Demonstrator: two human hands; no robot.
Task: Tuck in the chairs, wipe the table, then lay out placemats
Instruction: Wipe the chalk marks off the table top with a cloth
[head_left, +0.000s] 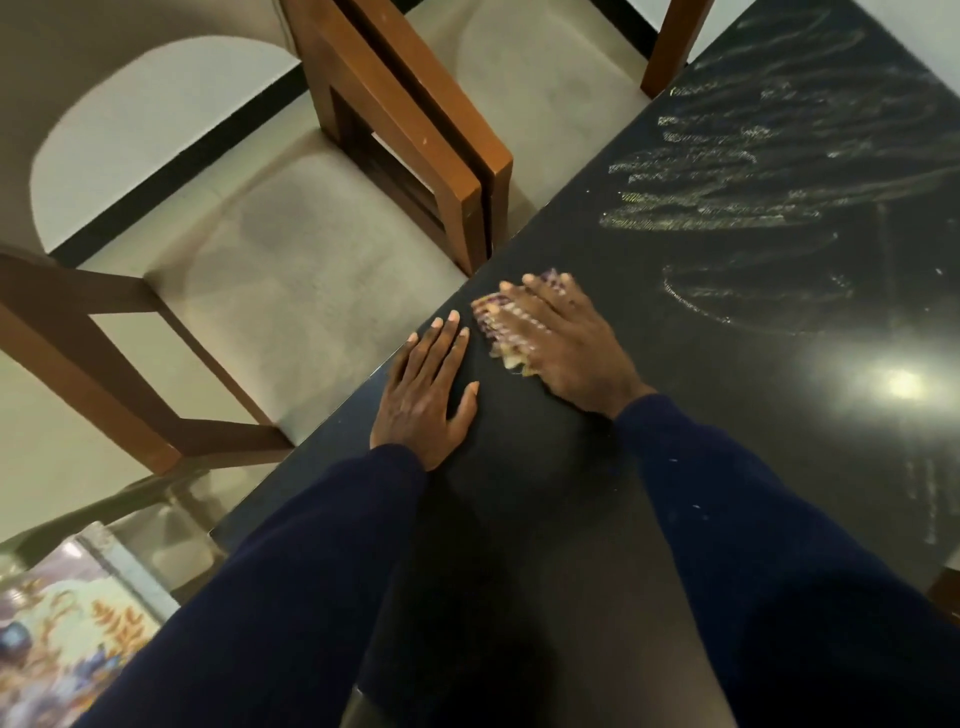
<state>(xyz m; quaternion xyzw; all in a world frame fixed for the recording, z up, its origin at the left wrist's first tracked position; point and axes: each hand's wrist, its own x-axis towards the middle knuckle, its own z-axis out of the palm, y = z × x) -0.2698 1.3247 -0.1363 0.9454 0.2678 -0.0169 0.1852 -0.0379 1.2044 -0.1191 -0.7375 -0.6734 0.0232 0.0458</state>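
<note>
A black glossy table fills the right half of the view, with pale wet streaks across its far part. My right hand lies flat with straight fingers on a small purple-and-yellow cloth, pressing it onto the table near the left edge. My left hand rests flat on the tabletop just beside it, fingers straight, right at the table's edge. Two wooden chairs with beige seats stand along that edge: a near chair and a far chair, their seats partly under the table.
A patterned, colourful sheet, blurred, lies low at the bottom left below the table edge. A bright light reflection glares on the table at the right. Another wooden chair part shows at the right edge.
</note>
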